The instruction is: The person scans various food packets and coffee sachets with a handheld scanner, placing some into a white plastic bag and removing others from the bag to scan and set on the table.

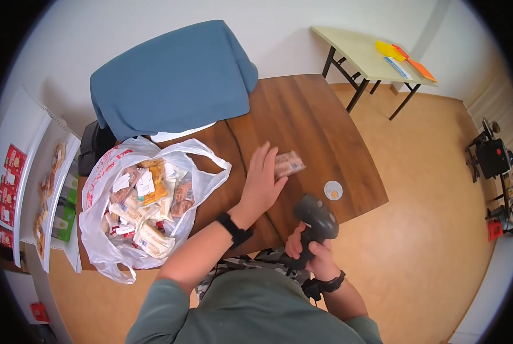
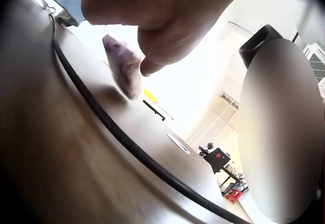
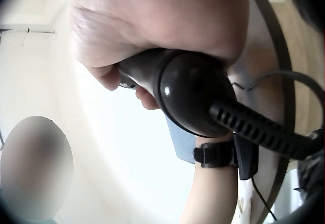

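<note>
My left hand (image 1: 262,179) is over the wooden table with its fingers straight, right beside a small clear-wrapped snack packet (image 1: 289,164). In the left wrist view, the packet (image 2: 123,67) looks blurred and tilted, past the left hand's thumb (image 2: 152,65), with a bright gap between it and the fingers. My right hand (image 1: 323,261) grips the handle of a dark handheld barcode scanner (image 1: 319,221), held near the table's front edge. A ribbed cable (image 3: 259,127) leaves the handle's end in the right wrist view.
A white plastic bag (image 1: 101,241) full of wrapped snacks stands left on the table (image 1: 331,137). Behind it is a blue cloth-covered object (image 1: 170,80). A round white sticker (image 1: 333,190) lies near the right edge. A black cable (image 2: 109,120) crosses the tabletop. Stocked shelves (image 1: 44,189) stand left.
</note>
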`<state>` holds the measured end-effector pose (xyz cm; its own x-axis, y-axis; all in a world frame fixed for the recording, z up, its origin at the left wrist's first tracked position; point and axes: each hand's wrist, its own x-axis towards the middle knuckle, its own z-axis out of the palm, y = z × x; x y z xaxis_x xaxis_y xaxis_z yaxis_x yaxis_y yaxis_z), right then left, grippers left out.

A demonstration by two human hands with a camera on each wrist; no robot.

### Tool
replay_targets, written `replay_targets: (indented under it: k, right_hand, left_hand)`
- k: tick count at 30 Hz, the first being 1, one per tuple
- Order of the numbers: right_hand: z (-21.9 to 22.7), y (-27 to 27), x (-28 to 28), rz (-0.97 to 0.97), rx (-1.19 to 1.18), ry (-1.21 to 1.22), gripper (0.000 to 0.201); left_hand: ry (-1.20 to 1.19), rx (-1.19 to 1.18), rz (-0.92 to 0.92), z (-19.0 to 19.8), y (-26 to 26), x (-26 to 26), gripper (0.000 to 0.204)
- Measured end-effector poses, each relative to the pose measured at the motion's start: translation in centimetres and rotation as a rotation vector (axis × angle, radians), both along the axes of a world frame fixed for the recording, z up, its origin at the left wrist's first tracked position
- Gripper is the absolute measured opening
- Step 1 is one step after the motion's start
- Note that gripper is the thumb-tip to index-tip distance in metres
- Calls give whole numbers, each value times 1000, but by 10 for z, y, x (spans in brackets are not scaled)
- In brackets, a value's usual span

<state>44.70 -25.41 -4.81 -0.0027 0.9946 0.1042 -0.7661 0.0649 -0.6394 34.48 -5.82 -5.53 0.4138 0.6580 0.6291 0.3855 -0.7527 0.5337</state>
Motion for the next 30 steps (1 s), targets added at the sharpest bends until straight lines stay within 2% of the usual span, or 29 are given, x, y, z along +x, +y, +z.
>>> replay_targets:
  k: [3, 4, 5, 7, 8, 11, 12, 15, 16, 18, 23, 26, 28, 30]
  right_hand:
    - [1, -1, 0, -13, -7, -4, 48]
    - [0, -1, 0, -19, -7, -4, 48]
    - [-2, -2, -2, -24, -23, -5, 47]
    - [-2, 1, -4, -19, -43, -15, 48]
    - [-3, 4, -5, 1, -43, -5, 48]
    - [-6, 8, -11, 27, -45, -15, 49]
    - [-6, 9, -13, 42, -55, -24, 49]
    - [-5, 16, -24, 82, -77, -40, 49]
    - [-5, 18, -28, 99, -89, -45, 49]
    - [-3, 22, -36, 130, -84, -60, 50]
    - [7, 25, -55, 144, -114, -159, 54]
    - [7, 24, -60, 148, -104, -163, 54]
    - [8, 23, -63, 146, -115, -183, 54]
    - [10, 23, -65, 151, -123, -198, 54]
  left_hand:
    - [71, 30, -35, 17, -10, -7, 62]
    - [36, 25, -174, 35, -15, -15, 50]
    - [53, 22, -146, 34, -21, -30, 50]
    - [153, -20, -276, 29, -43, -63, 33]
    - [163, -24, -256, 31, -50, -80, 33]
    - [119, 88, 17, 38, -58, -138, 17]
    - [147, 146, 128, 35, -52, -157, 18]
    - [293, 80, 411, 22, -35, -202, 27]
    - [288, 76, 421, 15, -32, -210, 27]
    - [531, -109, 511, 9, -28, -221, 35]
    - [623, -48, 548, 4, -39, -205, 55]
    - [654, -170, 535, 3, -39, -205, 61]
    - [480, -229, 514, -2, -35, -208, 65]
    - [412, -273, 498, 2, -37, -208, 65]
